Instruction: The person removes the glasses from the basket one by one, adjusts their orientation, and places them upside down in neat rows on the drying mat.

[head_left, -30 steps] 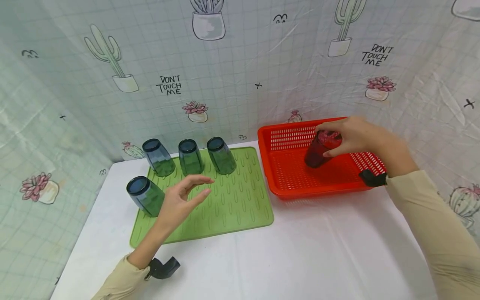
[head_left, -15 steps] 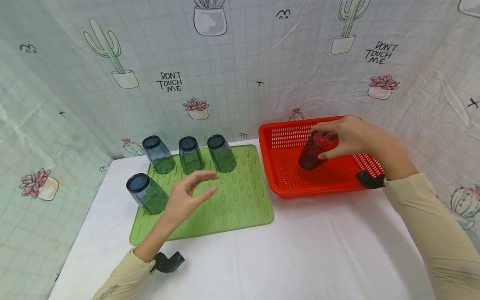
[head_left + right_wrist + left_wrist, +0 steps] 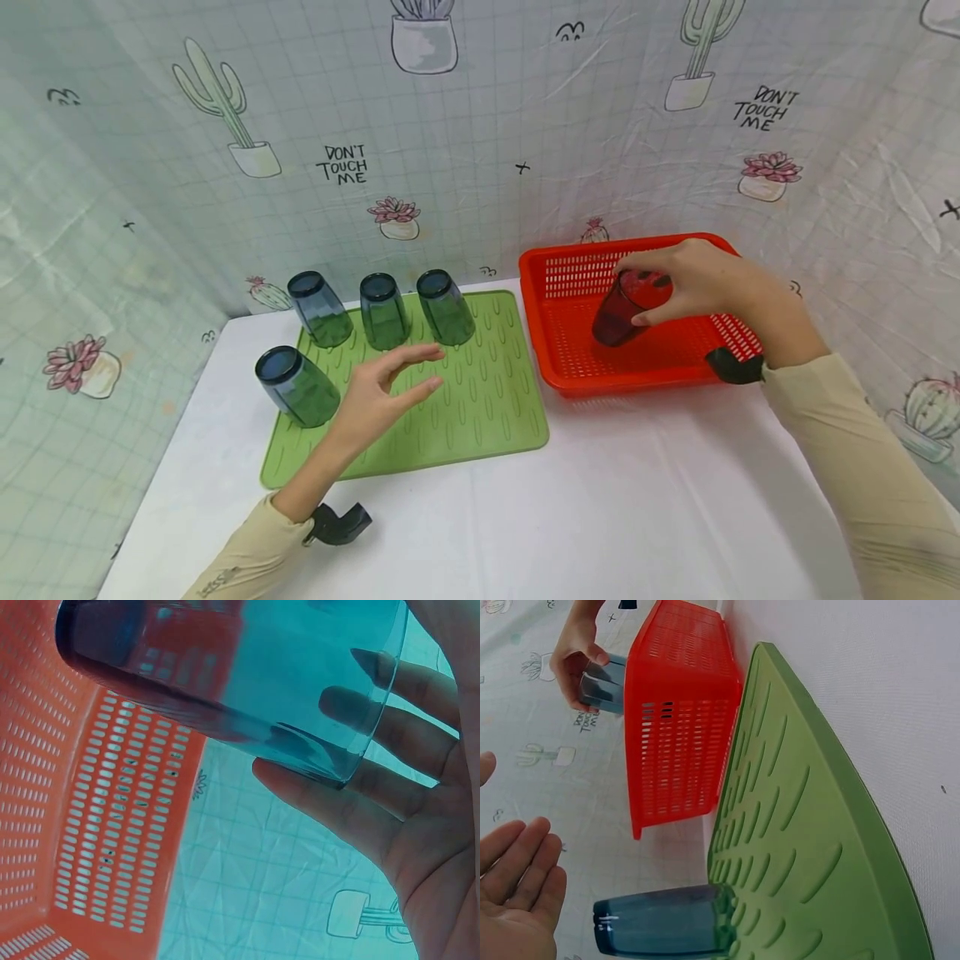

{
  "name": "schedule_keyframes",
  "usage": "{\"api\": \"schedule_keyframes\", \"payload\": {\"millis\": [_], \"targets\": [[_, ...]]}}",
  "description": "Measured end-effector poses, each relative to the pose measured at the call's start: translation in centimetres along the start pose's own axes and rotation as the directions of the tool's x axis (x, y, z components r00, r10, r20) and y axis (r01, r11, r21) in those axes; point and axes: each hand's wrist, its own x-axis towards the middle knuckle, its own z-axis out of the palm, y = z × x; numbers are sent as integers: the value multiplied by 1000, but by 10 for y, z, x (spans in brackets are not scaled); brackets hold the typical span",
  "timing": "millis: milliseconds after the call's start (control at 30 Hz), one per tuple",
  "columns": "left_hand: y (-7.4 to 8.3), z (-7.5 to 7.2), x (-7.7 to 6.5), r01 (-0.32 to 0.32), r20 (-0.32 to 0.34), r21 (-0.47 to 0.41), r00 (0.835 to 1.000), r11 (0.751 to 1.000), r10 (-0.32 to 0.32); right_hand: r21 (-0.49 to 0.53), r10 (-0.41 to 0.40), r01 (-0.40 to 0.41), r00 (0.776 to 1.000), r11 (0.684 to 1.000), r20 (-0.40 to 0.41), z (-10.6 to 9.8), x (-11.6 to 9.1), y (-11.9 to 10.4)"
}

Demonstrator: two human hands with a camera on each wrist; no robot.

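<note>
My right hand pinches a tinted drinking glass near its rim, fingers on one side and thumb on the other. In the right wrist view the glass is see-through bluish, with its thick base away from the palm. It leans inside the red basket; whether its base touches the floor there, I cannot tell. Above the green ridged mat, my left hand holds nothing, thumb and fingers apart. A bluish glass stands just left of it. Three more glasses, including the middle one, line the mat's back edge.
The basket has slotted walls and stands right of the mat on a white-covered table. Behind both hangs a printed cloth with cactus drawings. A black wrist mount sits by the left sleeve, another by the right.
My right hand has shifted slightly left with the glass inside the basket. My left hand has drifted a little right over the mat. The glasses on the mat stay put.
</note>
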Motion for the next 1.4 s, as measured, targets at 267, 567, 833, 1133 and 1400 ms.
{"api": "schedule_keyframes", "payload": {"millis": [267,567,833,1133,1400], "targets": [[-2,4,0,-6,18,-29,1000,1000,7,33,-48,50,998,998,-43,-1,2,-7],[0,11,3,25,49,64,998,998,-28,83,-88,98,988,992,-124,-8,2,-22],[1,24,10,1,62,58,998,998,-5,152,-194,223,963,963,-188,-10,7,-35],[5,55,24,-29,-4,-53,1000,998,29,281,-205,297,927,913,-315,-4,15,-56],[9,96,34,-46,-69,-275,997,960,27,330,-227,366,892,870,-390,4,25,-79]]}}
